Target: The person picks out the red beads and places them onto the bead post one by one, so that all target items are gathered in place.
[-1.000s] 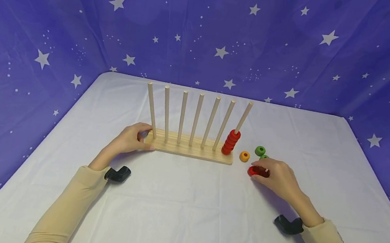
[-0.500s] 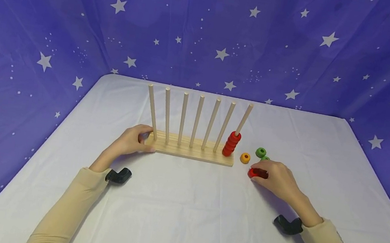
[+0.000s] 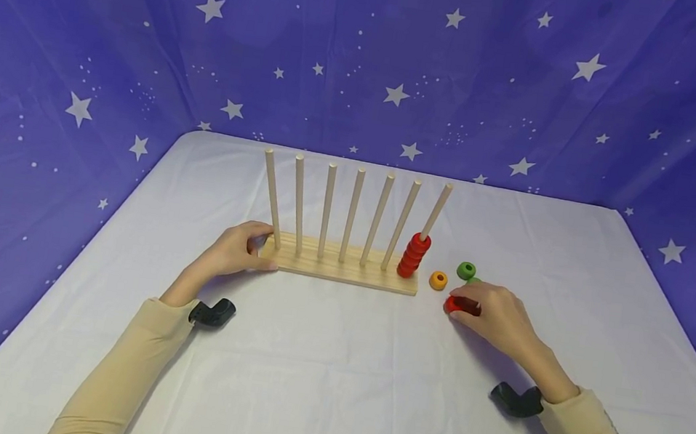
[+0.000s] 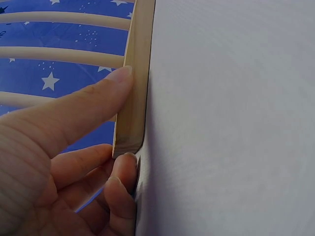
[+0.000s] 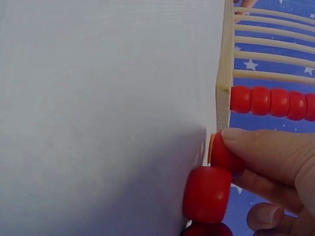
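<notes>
A wooden peg stand [image 3: 334,268] with a row of upright pegs sits on the table. My left hand [image 3: 236,250] grips its left end; in the left wrist view the thumb [image 4: 115,86] lies along the front edge, with fingers around the corner. Several red beads [image 3: 413,256] are stacked on the rightmost peg. Right of the stand, my right hand [image 3: 500,318] pinches a red bead [image 5: 222,153] at table level between thumb and fingers. Two more red beads stand beside it in the right wrist view, the nearer one [image 5: 206,194] largely visible, the other cut off by the frame.
An orange bead [image 3: 438,281] lies between the stand and my right hand. Behind that hand are a green bead [image 3: 466,270] and a second green one, partly covered. White cloth [image 3: 325,390] covers the table; a purple starry curtain [image 3: 370,51] surrounds its back and sides.
</notes>
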Tool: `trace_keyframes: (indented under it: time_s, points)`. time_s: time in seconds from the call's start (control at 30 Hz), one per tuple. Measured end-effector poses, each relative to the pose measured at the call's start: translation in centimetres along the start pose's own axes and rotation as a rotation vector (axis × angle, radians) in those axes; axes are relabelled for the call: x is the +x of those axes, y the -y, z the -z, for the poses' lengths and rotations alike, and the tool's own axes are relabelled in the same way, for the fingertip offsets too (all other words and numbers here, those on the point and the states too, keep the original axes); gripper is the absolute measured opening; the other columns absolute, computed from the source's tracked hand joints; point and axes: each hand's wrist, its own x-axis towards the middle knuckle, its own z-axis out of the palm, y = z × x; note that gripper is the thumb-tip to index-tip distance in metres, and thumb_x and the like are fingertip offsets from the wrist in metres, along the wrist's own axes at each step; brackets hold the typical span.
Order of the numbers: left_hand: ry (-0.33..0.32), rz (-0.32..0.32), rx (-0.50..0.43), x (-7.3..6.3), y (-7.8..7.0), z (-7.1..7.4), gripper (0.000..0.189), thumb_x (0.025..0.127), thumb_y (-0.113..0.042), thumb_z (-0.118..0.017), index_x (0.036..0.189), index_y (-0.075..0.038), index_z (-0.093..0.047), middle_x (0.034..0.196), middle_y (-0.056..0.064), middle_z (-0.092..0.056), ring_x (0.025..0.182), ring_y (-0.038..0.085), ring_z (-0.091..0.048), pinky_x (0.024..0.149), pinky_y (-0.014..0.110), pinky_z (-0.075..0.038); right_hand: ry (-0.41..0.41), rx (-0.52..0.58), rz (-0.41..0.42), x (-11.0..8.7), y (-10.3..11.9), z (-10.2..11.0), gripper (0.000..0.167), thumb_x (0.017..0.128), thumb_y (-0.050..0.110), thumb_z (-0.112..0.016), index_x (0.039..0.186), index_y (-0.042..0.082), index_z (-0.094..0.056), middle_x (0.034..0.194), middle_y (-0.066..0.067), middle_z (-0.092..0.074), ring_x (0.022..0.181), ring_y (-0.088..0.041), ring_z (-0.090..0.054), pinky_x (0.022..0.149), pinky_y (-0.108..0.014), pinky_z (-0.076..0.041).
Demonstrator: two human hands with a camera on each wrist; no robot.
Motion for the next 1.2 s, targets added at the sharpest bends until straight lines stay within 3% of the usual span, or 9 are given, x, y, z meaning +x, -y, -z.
trace_keyframes:
  time_s: [0.17, 0.47, 0.77, 0.93, 1.2]
  points:
    - [-0.001, -0.002, 0.003, 0.0, 0.1, 0.0, 0.072, 0.073, -0.020, -0.080, 0.133, 0.003, -0.048, 0.126, 0.019, -0.054, 0.067, 0.014, -0.049, 0.056, 0.022, -0.041, -0.078, -0.010, 0.039, 0.2, 0.1, 0.3, 0.026, 0.070, 0.013, -0.080, 0.095, 0.010, -0.073, 0.078, 0.000, -0.067, 0.066, -0.010, -0.053, 0.058, -0.024, -0.042]
    - [-0.004, -0.010, 0.001, 0.0, 0.0, 0.1, 0.071, 0.073, -0.019, -0.080, 0.133, 0.003, -0.048, 0.124, 0.020, -0.055, 0.066, 0.014, -0.049, 0.056, 0.022, -0.041, -0.165, 0.003, 0.070, 0.4, 0.4, 0.8, 0.029, 0.068, 0.012, -0.082, 0.095, 0.007, -0.073, 0.087, -0.008, -0.071, 0.077, -0.022, -0.066, 0.067, -0.041, -0.054]
    - [-0.007, -0.013, 0.002, -0.1, 0.0, 0.1, 0.071, 0.073, -0.020, -0.080, 0.132, 0.002, -0.049, 0.125, 0.020, -0.054, 0.066, 0.014, -0.049, 0.057, 0.022, -0.041, -0.285, 0.012, 0.145, 0.9, 0.7, 1.6, 0.032, 0.064, 0.007, -0.083, 0.095, 0.005, -0.073, 0.085, -0.008, -0.071, 0.071, -0.022, -0.065, 0.059, -0.034, -0.053]
    - [-0.012, -0.013, -0.002, 0.0, 0.1, 0.1, 0.071, 0.072, -0.020, -0.080, 0.132, 0.002, -0.049, 0.124, 0.020, -0.055, 0.066, 0.013, -0.049, 0.056, 0.022, -0.041, -0.310, 0.023, 0.168, 1.4, 0.9, 2.0, 0.032, 0.065, 0.008, -0.083, 0.096, 0.006, -0.072, 0.088, -0.008, -0.072, 0.072, -0.021, -0.065, 0.056, -0.028, -0.049]
    - [-0.012, -0.017, -0.001, -0.1, 0.0, 0.0, 0.069, 0.072, -0.020, -0.080, 0.131, 0.001, -0.050, 0.124, 0.019, -0.055, 0.066, 0.013, -0.049, 0.058, 0.022, -0.041, -0.372, 0.031, 0.206, 2.1, 1.7, 2.8, 0.034, 0.064, 0.009, -0.084, 0.096, 0.006, -0.072, 0.089, -0.009, -0.072, 0.056, -0.008, -0.045, 0.048, -0.017, -0.036]
